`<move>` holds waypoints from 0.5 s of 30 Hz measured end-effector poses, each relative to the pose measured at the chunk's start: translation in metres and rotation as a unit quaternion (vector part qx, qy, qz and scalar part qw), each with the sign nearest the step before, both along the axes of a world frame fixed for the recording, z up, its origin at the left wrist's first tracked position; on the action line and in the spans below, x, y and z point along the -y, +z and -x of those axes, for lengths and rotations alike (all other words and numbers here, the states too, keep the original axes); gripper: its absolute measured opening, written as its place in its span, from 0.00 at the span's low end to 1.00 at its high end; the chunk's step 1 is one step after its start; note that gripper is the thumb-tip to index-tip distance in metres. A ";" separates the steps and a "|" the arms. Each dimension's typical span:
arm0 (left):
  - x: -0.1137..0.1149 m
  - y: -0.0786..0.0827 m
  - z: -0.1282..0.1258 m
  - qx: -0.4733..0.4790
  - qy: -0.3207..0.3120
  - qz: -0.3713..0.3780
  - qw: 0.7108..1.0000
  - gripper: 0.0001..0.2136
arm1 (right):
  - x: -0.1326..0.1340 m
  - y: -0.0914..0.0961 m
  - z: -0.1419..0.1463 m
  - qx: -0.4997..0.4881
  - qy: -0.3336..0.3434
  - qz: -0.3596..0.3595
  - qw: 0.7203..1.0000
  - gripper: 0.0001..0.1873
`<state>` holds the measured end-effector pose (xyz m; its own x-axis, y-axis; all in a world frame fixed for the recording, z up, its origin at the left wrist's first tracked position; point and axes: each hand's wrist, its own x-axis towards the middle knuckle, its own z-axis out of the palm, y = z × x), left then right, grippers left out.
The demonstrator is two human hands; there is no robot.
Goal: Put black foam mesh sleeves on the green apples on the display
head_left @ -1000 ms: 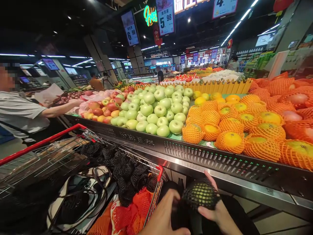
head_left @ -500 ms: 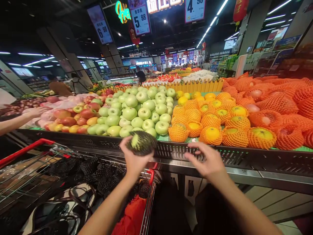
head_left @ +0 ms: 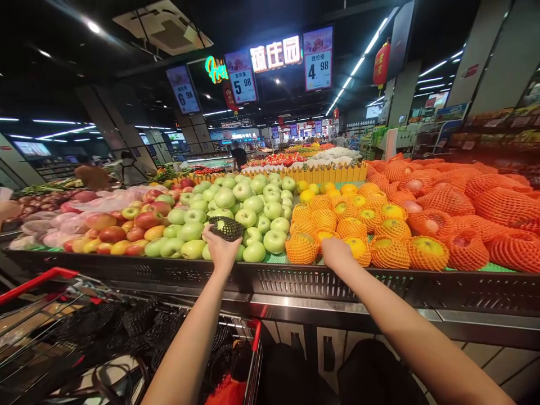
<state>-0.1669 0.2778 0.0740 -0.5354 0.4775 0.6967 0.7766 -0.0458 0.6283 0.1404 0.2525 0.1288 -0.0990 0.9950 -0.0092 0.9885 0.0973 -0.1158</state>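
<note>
My left hand [head_left: 221,250] is closed around a green apple in a black foam net [head_left: 226,228], held just over the front of the green apple pile [head_left: 275,241]. Pale green skin shows through the net's opening. My right hand [head_left: 336,253] is at the front edge of the oranges [head_left: 301,248], knuckles up and fingers curled down out of sight. It is close to an orange in an orange foam net [head_left: 358,248]; whether it touches that fruit, or holds anything, is hidden.
A black slotted rail [head_left: 304,280] fronts the fruit stand. Red apples [head_left: 113,238] lie to the left, red-netted fruit [head_left: 468,247] to the right. At lower left stands a shopping cart with a red handle [head_left: 40,284], holding black nets [head_left: 141,318] and a bag.
My left hand has carried the netted apple forward over the green apples. My right hand, with fingers apart before, has reached forward to the oranges and curled. The view has tilted up.
</note>
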 end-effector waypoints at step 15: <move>-0.006 -0.004 0.005 0.008 -0.019 -0.026 0.999 0.42 | 0.004 -0.008 -0.007 0.007 0.020 -0.028 0.999 0.11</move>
